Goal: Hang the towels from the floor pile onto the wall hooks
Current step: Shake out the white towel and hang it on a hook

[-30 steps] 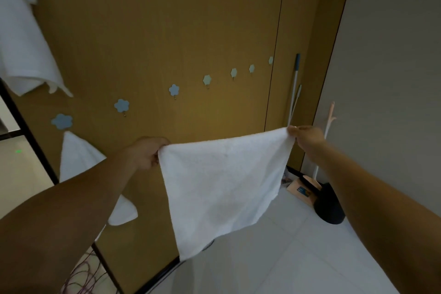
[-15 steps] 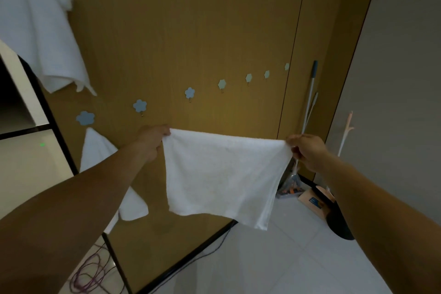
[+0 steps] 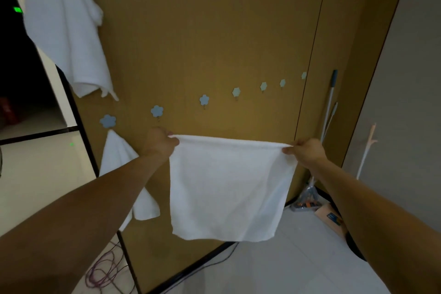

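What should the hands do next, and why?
Probably raise the left hand so its corner of the towel catches the flower hook just above it. The right hand pinches the other corner; the towel hangs on nothing yet.

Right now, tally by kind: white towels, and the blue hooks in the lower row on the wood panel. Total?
Towels: 3 (held towel, large hung towel, small hung towel)
Lower-row hooks: 7
Total: 10
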{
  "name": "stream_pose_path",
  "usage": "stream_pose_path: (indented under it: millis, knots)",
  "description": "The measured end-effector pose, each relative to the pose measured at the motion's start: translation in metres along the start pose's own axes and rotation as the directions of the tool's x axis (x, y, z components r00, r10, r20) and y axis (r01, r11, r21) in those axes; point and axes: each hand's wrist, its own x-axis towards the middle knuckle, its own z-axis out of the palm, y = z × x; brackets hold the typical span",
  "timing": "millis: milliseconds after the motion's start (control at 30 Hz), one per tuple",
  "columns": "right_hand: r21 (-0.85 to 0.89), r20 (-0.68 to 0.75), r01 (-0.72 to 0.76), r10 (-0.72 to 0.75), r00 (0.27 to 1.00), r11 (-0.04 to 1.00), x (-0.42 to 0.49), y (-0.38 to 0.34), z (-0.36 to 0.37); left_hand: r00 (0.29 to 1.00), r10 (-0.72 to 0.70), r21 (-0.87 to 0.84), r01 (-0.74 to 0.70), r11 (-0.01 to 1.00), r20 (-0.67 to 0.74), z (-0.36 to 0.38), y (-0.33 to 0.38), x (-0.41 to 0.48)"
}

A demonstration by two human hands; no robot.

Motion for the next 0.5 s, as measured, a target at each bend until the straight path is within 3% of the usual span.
stream_pose_path:
  millis: [167,233,367,433,500]
  knots:
    - [-0.124,-0.16,0.145,-0.164,0.973,0.982,0.004,-0.022,0.012,0.979,0.147,0.09,-0.135,0.987,-0.14,-0.007,0.01,-0.009]
    - [-0.07,-0.177,0.216,-0.226,0.958,0.974,0.003,-0.035,0.016,0.965,0.154,0.074,-0.141,0.987,-0.213,-0.009,0.019,-0.012]
    - [0.271,-0.128,0.236,-0.208,0.97,0.933,0.001,-0.054,0.027,0.969,0.024,-0.192,-0.074,0.979,-0.247,-0.016,0.031,-0.01]
    - [0.298,-0.048,0.296,-0.296,0.954,0.907,0.0,-0.061,0.036,0.962,-0.021,-0.279,-0.058,0.958,-0.272,-0.019,0.032,-0.008]
    - [0.295,0.128,0.355,-0.404,0.906,0.887,-0.001,-0.069,0.045,0.952,-0.022,-0.31,-0.077,0.948,-0.304,-0.023,0.033,-0.004]
